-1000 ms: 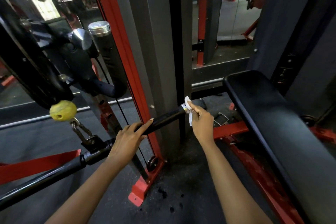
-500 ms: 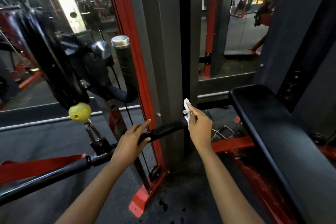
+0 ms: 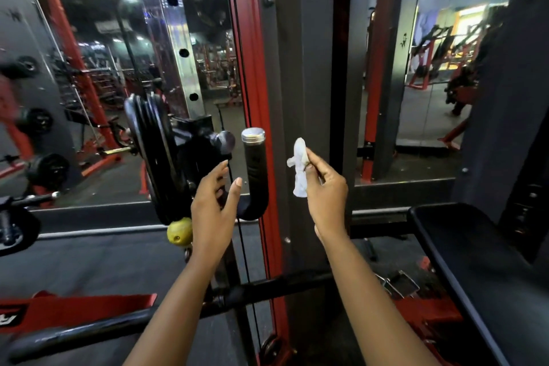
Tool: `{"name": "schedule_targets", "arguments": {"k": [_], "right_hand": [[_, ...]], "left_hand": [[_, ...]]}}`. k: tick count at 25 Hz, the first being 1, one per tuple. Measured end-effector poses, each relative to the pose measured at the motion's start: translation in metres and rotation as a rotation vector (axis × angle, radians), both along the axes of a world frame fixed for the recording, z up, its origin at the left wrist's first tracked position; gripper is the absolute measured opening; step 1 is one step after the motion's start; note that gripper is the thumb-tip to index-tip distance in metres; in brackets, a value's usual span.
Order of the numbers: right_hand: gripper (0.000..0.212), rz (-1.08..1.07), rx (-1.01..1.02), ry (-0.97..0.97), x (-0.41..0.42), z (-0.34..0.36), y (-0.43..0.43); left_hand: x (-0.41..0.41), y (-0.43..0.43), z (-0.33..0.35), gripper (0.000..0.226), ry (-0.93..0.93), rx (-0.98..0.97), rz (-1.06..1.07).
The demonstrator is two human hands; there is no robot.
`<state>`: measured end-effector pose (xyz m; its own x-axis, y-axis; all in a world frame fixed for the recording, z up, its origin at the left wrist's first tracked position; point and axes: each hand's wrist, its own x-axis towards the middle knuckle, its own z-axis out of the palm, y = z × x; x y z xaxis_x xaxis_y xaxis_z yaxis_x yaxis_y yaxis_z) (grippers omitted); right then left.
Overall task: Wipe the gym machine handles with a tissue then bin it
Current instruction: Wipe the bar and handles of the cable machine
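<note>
My right hand [image 3: 325,187] pinches a crumpled white tissue [image 3: 299,168] and holds it up in the air, just right of an upright black handle [image 3: 256,169] with a silver cap. My left hand [image 3: 212,208] is raised with its fingers spread and straight, just left of that handle, touching nothing I can make out. Lower down, the long black bar handle [image 3: 261,291] runs across the frame behind both forearms.
A red and grey machine column [image 3: 285,98] stands right behind the handles. A black padded bench [image 3: 481,261] fills the lower right. A yellow-green ball stopper [image 3: 179,235] and a black pulley wheel [image 3: 151,157] sit at left. Mirrors reflect the gym.
Both hands have left the long bar and risen. My left hand let go of the bar and opened by the upright handle. My right hand carried the tissue up. The view tilted upward.
</note>
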<state>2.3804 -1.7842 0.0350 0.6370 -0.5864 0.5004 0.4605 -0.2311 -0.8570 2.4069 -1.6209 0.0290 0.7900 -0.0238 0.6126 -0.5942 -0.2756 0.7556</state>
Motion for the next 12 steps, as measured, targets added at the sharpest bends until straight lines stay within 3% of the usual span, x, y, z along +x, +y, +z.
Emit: {"name": "schedule_targets", "arguments": {"k": [5,9,12], "right_hand": [[0.036,0.015,-0.226,-0.166,0.013,0.014,0.040],[0.040,-0.099,-0.448,-0.285,0.027,-0.027,0.045],[0.045,-0.048,-0.549,-0.333,0.032,-0.068,0.034]], "left_hand": [[0.011,-0.021,0.016,0.043,0.035,-0.045,-0.078],[0.016,-0.030,0.017,0.031,0.077,-0.135,-0.107],[0.011,-0.033,0.020,0.023,0.127,-0.176,-0.076]]}}
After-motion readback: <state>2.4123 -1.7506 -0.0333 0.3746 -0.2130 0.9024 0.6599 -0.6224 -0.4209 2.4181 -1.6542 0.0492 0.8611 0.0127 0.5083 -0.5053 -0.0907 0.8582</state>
